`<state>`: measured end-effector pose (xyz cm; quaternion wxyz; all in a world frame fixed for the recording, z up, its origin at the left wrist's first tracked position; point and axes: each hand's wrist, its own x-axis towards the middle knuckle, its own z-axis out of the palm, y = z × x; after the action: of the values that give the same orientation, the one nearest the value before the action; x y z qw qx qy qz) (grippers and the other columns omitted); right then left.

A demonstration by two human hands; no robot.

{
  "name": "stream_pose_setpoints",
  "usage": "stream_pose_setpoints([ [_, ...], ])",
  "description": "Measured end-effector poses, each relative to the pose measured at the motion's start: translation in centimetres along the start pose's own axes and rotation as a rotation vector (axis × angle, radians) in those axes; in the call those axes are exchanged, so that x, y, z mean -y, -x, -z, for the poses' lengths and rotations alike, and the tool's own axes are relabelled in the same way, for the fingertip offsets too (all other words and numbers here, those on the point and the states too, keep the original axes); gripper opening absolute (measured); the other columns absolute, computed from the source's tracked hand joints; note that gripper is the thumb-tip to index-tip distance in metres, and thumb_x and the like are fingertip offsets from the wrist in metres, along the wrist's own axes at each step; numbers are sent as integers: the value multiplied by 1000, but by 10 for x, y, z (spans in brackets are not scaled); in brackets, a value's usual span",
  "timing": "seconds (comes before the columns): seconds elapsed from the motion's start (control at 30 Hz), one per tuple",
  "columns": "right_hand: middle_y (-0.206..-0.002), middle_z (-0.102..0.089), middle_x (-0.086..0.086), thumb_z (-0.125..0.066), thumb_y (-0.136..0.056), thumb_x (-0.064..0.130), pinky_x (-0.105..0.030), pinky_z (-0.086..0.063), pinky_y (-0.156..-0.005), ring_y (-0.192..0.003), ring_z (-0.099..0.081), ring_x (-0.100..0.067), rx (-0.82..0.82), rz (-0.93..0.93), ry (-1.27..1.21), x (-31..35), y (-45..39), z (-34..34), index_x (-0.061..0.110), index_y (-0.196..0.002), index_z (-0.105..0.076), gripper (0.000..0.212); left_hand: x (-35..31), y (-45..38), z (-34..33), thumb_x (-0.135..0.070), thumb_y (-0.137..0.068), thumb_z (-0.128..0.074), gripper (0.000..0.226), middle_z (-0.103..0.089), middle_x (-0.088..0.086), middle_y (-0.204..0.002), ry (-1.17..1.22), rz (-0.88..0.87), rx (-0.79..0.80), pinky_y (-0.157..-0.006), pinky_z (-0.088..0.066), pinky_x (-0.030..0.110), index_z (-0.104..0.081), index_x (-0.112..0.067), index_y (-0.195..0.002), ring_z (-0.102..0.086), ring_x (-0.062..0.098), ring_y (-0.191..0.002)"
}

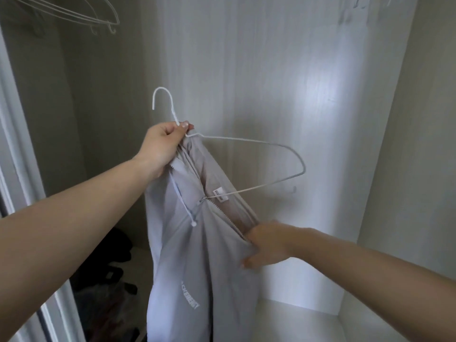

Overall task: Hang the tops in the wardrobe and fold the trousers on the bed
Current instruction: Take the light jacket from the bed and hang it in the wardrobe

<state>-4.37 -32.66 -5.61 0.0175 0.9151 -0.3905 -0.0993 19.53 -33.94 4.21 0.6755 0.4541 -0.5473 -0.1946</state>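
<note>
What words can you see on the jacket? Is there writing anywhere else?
White lettering low on the front of the grey zip jacket: it runs sideways and is too blurred to read for sure.
Small white neck label inside the collar: it has tiny dark print, too small to read.
White wire hanger and wardrobe back wall: no writing visible.

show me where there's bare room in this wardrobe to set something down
The pale wardrobe shelf at lower right lies bare between the hanging grey zip-up top and the right side wall. The lower left floor is crowded with dark clutter. Empty white wire hangers fill the upper left.
</note>
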Motion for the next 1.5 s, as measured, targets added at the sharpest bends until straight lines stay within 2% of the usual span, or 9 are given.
stream_pose_setpoints([
  [0.1,-104,-63,1,-55,-86,57,-36,-39,-95,-107,-57,-24,-43,-59,31,-21,14,15,19,-114,-58,47,14,-3,12,-20,-97,-55,33,-68,-10,-83,-102,-32,-24,-85,-46,23,-65,9,-85,-62,-6,-75],
  [0.23,-93,-59,11,-53,-86,57,-34,-32,-93,-96,-55,-16,-151,-44,43,-45,24,28,28,-111,-59,39,28,-8,23,-26,-96,-56,33,-59,0,-69,-246,-45,-75,-72,-40,26,-62,-10,-68,-52,5,-66],
  [0.37,-99,-63,11,-52,-87,54,-38,-32,-97,-100,-57,-13,-258,9,95,-57,35,41,27,-114,-59,38,33,-5,22,-25,-95,-57,32,-62,-2,-62,-345,-82,-70,-65,-37,27,-65,-4,-73,-50,-1,-61],
  [0.5,-103,-64,7,-46,-92,52,-38,-34,-95,-99,-58,-15,-341,33,189,-65,46,58,20,-98,-62,36,38,0,16,-23,-95,-57,30,-69,21,-87,-455,-122,14,-69,-42,27,-70,2,-87,-56,15,-76],
  [0.67,-95,-65,3,-48,-94,42,-33,-43,-84,-86,-60,-20,-418,95,210,-62,51,73,16,-92,-65,31,31,18,-14,-20,-95,-56,29,-61,-1,-59,-482,-175,149,-49,-34,12,-67,7,-90,-47,-1,-45],
  [0.93,-63,-50,7,-51,-94,42,-30,-37,-62,-63,-47,-13,-451,34,21,-41,47,75,14,-85,-59,31,0,38,-46,-21,-95,-56,20,-68,16,-87,-431,-269,266,-71,-44,27,-72,-10,-99,-57,15,-74],
  [1.13,-62,-48,9,-50,-96,35,-25,-31,-55,-58,-44,-7,-569,-57,-45,-59,61,67,10,-93,-61,27,1,41,-22,-16,-91,-63,16,-66,-9,-90,-421,-296,306,-81,-42,11,-71,-16,-104,-58,1,-86],
  [1.33,-73,-59,12,-57,-92,22,-19,-35,-58,-66,-53,-8,-574,-74,-68,-81,79,65,18,-92,-65,9,11,35,7,-21,-88,-67,11,-68,-15,-84,-468,-237,231,-65,-39,2,-72,-21,-78,-56,-13,-67],
  [1.5,-81,-58,8,-66,-84,43,-7,-32,-60,-65,-52,-1,-541,-16,26,-76,88,71,16,-83,-71,27,13,35,7,-25,-89,-65,19,-60,-22,-56,-511,-223,166,-53,-35,6,-67,-21,-70,-49,-8,-52],
])
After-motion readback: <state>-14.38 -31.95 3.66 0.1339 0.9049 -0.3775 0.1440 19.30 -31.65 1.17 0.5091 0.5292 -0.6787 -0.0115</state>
